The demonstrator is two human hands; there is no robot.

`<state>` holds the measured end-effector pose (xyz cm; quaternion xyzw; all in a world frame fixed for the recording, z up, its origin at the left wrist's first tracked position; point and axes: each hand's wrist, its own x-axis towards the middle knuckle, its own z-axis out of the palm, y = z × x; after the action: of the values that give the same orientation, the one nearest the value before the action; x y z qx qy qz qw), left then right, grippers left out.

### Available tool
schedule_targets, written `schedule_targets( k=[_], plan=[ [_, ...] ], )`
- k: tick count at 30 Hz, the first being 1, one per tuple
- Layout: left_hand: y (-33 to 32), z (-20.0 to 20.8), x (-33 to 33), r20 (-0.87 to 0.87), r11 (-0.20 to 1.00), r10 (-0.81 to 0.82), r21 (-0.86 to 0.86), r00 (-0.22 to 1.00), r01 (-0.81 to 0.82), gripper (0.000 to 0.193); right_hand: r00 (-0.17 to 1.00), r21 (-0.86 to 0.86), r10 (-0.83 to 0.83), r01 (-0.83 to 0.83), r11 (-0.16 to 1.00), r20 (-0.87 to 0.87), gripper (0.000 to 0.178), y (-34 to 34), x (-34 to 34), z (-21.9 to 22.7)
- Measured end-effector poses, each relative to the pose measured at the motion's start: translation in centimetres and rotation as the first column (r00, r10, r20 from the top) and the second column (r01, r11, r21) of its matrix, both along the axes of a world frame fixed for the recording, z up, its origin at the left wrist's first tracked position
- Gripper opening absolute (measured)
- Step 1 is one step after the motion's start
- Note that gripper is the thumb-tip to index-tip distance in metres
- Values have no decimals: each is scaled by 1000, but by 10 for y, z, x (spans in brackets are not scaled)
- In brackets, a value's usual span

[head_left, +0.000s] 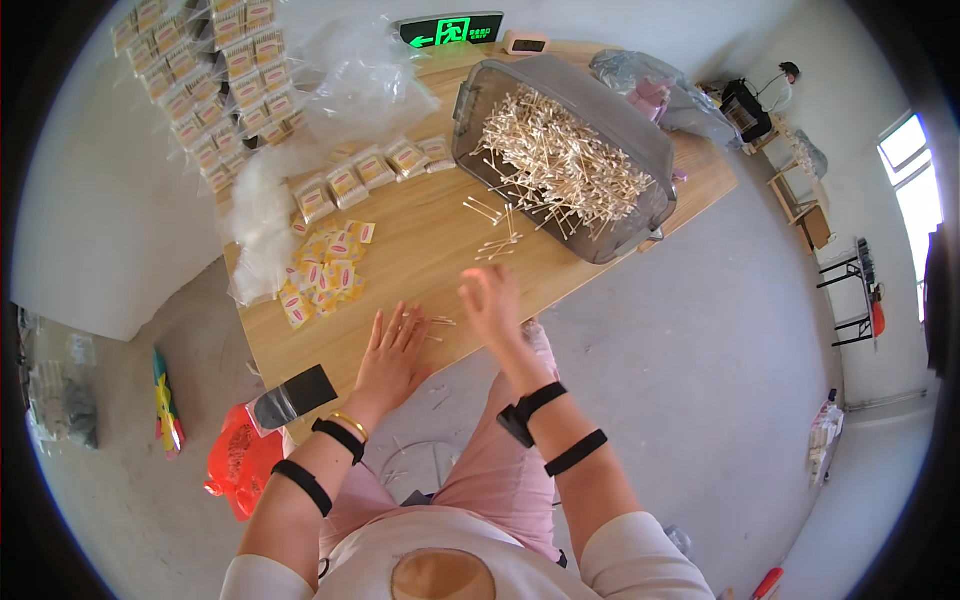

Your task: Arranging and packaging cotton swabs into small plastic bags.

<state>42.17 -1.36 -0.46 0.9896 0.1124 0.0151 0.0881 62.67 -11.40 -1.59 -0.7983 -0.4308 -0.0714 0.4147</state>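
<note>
My left hand (396,352) lies palm down near the front edge of the wooden table (420,240), its fingers stretched out. Just beside its fingertips are a few cotton swabs (443,322). To its right, my right hand (492,308) hovers over the table's front edge with fingers curled in. Whatever those fingers may hold is hidden. Farther off, several loose swabs (500,243) are scattered on the wood. Behind them a grey plastic bin (620,140) tips toward me, heaped with cotton swabs (565,160).
Left of my hands is a pile of small yellow-and-white cards (325,270). Behind it stands a row of filled clear packets (347,186), beside crumpled clear bags (262,225). A black flat object (308,388) sits at the left corner, above a red plastic bag (243,460).
</note>
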Motion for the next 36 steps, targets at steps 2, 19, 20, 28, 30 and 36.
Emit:
schedule_targets(
  k=[2,19,20,28,30,36],
  plan=[
    [2,-5,11,-13,1000,14,19,1000,-14,80,992,-192,-103,116,975,80,27,-6,41,7],
    [4,-7,23,72,986,102,-138,992,-91,80,979,-160,189,-199,967,-73,11,24,-25,-19],
    [3,-7,24,54,988,98,-125,994,-91,80,979,-119,185,-195,974,-90,14,22,-22,-20],
    [3,-4,25,11,992,102,-76,995,-101,80,971,-152,-237,240,959,41,19,-2,69,-10],
    [1,-1,27,8,992,104,-69,995,-103,81,978,-189,-209,210,959,27,18,0,71,-13],
    [2,-2,24,23,989,108,-103,994,-105,81,997,-113,64,-69,991,-46,19,30,17,-19]
  ],
)
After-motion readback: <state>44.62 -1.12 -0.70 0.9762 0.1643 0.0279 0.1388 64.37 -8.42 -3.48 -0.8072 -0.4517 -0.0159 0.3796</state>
